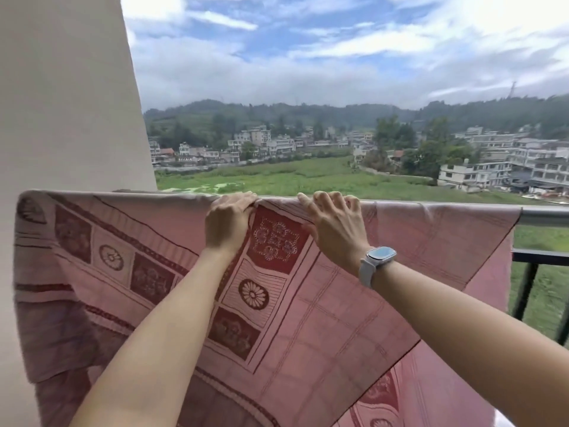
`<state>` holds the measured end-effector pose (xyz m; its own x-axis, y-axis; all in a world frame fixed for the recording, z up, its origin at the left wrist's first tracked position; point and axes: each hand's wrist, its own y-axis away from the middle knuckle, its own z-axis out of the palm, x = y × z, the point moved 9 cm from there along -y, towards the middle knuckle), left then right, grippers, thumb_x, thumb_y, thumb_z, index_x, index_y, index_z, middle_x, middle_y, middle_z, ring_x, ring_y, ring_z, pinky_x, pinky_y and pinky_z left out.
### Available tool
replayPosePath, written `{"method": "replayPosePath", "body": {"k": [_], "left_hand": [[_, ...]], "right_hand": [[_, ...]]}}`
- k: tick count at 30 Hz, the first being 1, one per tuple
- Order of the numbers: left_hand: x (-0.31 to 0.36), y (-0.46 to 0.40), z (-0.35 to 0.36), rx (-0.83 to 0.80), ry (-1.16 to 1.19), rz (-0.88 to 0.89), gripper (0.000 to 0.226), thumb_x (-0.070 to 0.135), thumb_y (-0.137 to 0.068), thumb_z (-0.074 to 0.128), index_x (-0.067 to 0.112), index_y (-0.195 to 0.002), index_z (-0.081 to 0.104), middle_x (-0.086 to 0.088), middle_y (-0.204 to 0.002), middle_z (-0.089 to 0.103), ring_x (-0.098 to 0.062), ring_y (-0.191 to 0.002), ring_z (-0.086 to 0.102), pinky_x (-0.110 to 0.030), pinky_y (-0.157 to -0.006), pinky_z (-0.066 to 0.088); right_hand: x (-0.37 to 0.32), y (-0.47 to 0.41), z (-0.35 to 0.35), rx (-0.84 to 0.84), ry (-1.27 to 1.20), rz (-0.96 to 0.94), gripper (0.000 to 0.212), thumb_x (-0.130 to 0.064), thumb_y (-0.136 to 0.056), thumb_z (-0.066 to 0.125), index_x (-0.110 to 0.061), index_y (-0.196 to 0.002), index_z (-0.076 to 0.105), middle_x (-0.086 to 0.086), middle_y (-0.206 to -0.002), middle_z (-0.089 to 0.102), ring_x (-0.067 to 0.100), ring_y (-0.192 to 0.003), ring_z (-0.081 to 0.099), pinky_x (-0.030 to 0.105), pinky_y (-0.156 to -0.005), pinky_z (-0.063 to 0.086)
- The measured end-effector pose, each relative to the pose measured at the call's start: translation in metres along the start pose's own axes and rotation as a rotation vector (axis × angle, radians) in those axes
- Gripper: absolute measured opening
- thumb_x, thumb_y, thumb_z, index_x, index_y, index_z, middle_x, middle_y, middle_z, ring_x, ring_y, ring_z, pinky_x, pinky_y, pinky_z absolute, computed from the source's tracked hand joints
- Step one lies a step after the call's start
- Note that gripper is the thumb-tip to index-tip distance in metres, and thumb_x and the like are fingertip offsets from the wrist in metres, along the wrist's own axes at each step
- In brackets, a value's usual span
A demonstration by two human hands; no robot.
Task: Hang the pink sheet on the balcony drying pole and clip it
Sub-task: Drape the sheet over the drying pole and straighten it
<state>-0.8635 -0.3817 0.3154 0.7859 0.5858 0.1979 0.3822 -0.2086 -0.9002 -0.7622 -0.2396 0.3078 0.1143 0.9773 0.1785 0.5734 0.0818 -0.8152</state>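
While draped, both hands [229,221] atop sheet [323,318].

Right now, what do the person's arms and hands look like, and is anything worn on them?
Both forearms are bare, with no sleeves in view and no gloves. The left hand wears nothing that shows. Just below the right hand, the wrist carries a smartwatch: a rounded rectangular case with a pale blue screen on a light grey band. No rings show on the fingers.
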Motion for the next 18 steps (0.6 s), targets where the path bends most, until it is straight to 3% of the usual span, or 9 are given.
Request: {"method": "replayPosePath", "body": {"k": [3,5,7,11,15,18], "left_hand": [[0.004,-0.01,-0.007,0.017,0.048,0.03,0.014,0.009,-0.083,0.062,0.003,-0.093,0.07,-0.013,-0.087,0.073,-0.028,-0.077,0.07,-0.034,-0.068,0.056],[0.005,-0.012,-0.012,0.034,0.067,0.01,0.014,0.006,-0.085,0.059,0.002,-0.093,0.07,-0.014,-0.082,0.073,-0.027,-0.068,0.069,-0.029,-0.062,0.055],[0.012,-0.004,-0.019,0.061,0.072,-0.025,0.016,0.0,-0.084,0.057,0.001,-0.094,0.069,-0.015,-0.085,0.073,-0.027,-0.071,0.069,-0.028,-0.065,0.054],[0.044,0.042,-0.023,0.059,0.115,-0.092,0.017,-0.001,-0.083,0.059,0.001,-0.097,0.068,-0.015,-0.09,0.072,-0.026,-0.075,0.069,-0.028,-0.068,0.054],[0.095,0.091,-0.016,0.031,0.132,-0.11,0.013,0.005,-0.078,0.065,0.004,-0.089,0.071,-0.011,-0.078,0.073,-0.024,-0.069,0.066,-0.031,-0.07,0.052],[0.145,0.123,0.006,-0.03,0.212,-0.138,0.013,0.01,-0.076,0.063,0.005,-0.085,0.071,-0.009,-0.074,0.073,-0.025,-0.067,0.063,-0.031,-0.07,0.049]], "right_hand": [[-0.001,-0.011,0.001,0.155,-0.104,0.029,0.031,-0.003,-0.073,0.069,-0.014,-0.102,0.065,0.005,-0.091,0.061,0.024,-0.084,0.051,0.037,-0.071,0.038],[0.002,-0.009,-0.002,0.205,-0.212,0.001,0.024,0.002,-0.074,0.066,-0.011,-0.094,0.068,0.006,-0.09,0.062,0.019,-0.087,0.043,0.038,-0.073,0.038],[0.006,-0.004,-0.011,0.24,-0.285,-0.053,0.019,0.004,-0.075,0.064,-0.009,-0.088,0.068,0.007,-0.088,0.064,0.018,-0.087,0.039,0.041,-0.073,0.041],[0.019,0.025,-0.023,0.223,-0.205,-0.199,0.026,0.007,-0.071,0.058,-0.015,-0.087,0.059,0.003,-0.078,0.064,0.023,-0.074,0.054,0.036,-0.073,0.035],[0.048,0.08,-0.03,0.109,-0.225,-0.315,0.033,0.011,-0.066,0.054,-0.014,-0.088,0.05,0.005,-0.069,0.059,0.023,-0.062,0.053,0.034,-0.052,0.046],[0.086,0.134,-0.038,0.014,-0.195,-0.304,0.032,0.004,-0.07,0.032,-0.014,-0.091,0.049,0.005,-0.067,0.059,0.023,-0.059,0.056,0.031,-0.042,0.048]]}}
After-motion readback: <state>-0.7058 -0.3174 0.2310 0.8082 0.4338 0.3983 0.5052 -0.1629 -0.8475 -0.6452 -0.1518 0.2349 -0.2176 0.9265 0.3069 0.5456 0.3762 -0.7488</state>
